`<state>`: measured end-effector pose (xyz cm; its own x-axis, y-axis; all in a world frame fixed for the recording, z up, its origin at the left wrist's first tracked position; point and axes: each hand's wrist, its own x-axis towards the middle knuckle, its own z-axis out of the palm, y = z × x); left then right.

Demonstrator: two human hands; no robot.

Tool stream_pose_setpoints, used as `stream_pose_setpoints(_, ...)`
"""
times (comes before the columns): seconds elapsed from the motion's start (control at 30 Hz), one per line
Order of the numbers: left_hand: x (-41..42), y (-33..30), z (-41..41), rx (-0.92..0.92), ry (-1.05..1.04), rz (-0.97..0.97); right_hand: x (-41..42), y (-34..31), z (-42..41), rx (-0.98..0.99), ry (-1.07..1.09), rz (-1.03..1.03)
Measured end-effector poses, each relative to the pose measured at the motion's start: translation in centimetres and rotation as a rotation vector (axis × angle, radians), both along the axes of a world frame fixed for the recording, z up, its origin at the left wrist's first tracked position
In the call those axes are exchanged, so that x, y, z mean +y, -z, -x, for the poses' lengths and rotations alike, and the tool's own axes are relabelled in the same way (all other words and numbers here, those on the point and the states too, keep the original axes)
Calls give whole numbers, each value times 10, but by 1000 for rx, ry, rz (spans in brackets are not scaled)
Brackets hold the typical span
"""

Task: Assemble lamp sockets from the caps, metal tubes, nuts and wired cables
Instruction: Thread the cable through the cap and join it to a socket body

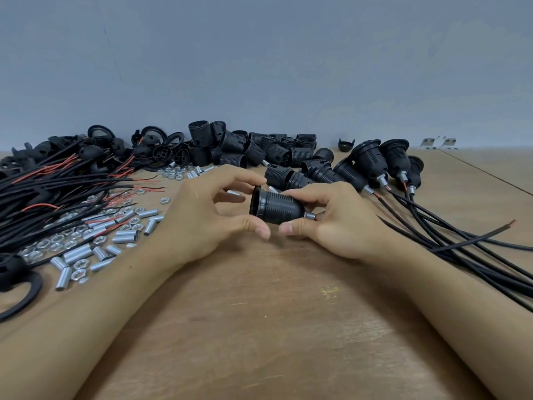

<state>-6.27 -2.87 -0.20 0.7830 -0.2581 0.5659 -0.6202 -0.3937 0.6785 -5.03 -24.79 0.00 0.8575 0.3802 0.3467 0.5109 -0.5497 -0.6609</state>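
Note:
A black threaded lamp socket [275, 206] lies sideways between my hands just above the wooden table [259, 327], its ringed open end to the left. A short metal tube [310, 216] sticks out of its right end. My left hand [207, 217] pinches the ringed end between thumb and fingers. My right hand [334, 220] grips the body near the tube. The cable of this socket is hidden behind my right hand.
Loose metal tubes [78, 254] and nuts [173, 172] lie at the left beside a bundle of black and red cables [57, 192]. Black socket bodies [239, 151] and caps [161, 142] pile up at the back. Finished sockets with cables [395, 163] lie at the right.

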Motion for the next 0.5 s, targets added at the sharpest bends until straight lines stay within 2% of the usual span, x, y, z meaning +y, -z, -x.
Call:
stream_pose_setpoints(0.07, 0, 0, 0, 16, 11, 24, -1, 0, 0, 55, -18, -32)
stream_pose_setpoints(0.2, -1, -2, 1, -32, 76, 89, -2, -4, -1, 292, -167, -304)
stream_pose_setpoints(0.5, -5, -4, 6, -195, 158, 69, -7, -10, -2, 640, -352, -518)
